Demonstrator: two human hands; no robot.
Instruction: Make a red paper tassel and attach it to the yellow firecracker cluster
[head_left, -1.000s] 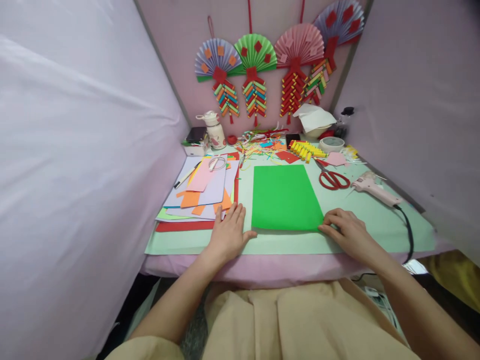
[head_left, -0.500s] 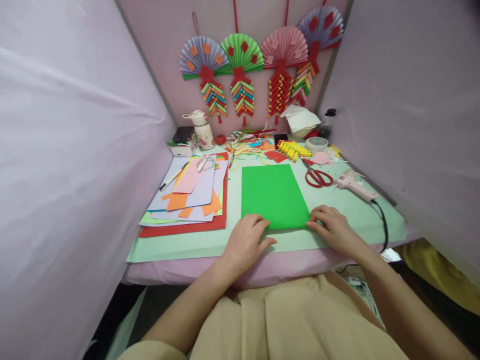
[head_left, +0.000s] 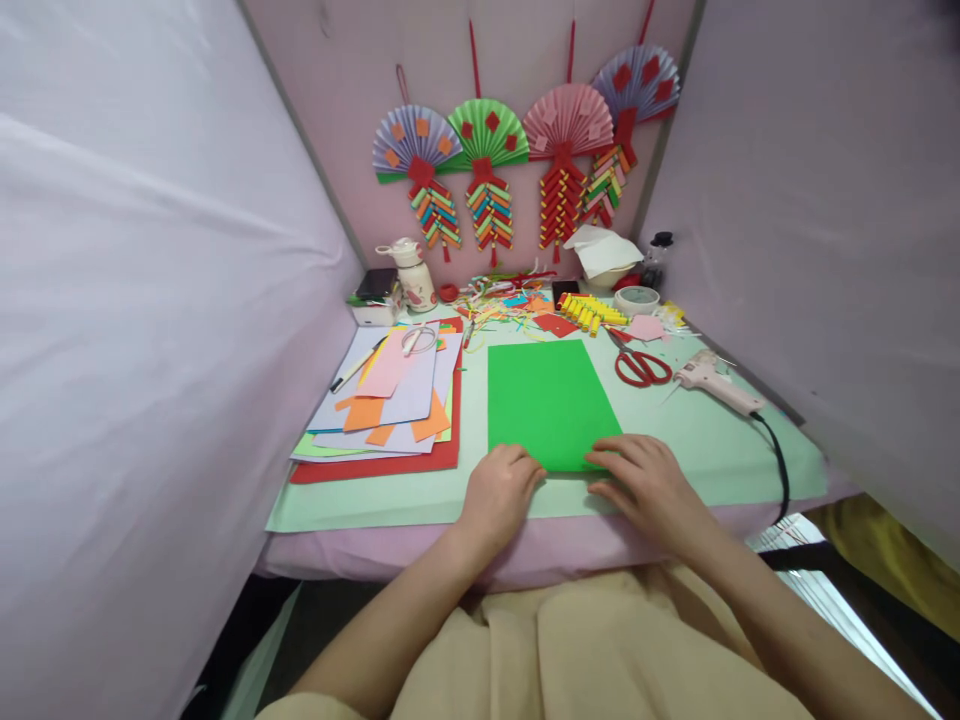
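A green paper sheet (head_left: pixel 551 400) lies flat on the pale green table cover, its near edge toward me. My left hand (head_left: pixel 501 498) rests at the sheet's near left corner, its fingers bent together on the edge; whether they pinch the paper is hidden. Over the near right part of the sheet, my right hand (head_left: pixel 646 488) has its fingers spread, with the fingertips touching the near edge and the thumb apart below it.
Stacked coloured papers (head_left: pixel 390 400) with a pen lie at the left. Red-handled scissors (head_left: pixel 643 367) and a glue gun (head_left: pixel 716 382) are at the right. Paper scraps (head_left: pixel 506 305), yellow rolls (head_left: pixel 592 312) and a bottle (head_left: pixel 414 278) stand behind.
My right hand has moved left along the near edge from the sheet's corner, and its fingers have spread. The left thumb has come up closer to the edge. The view has shifted slightly.
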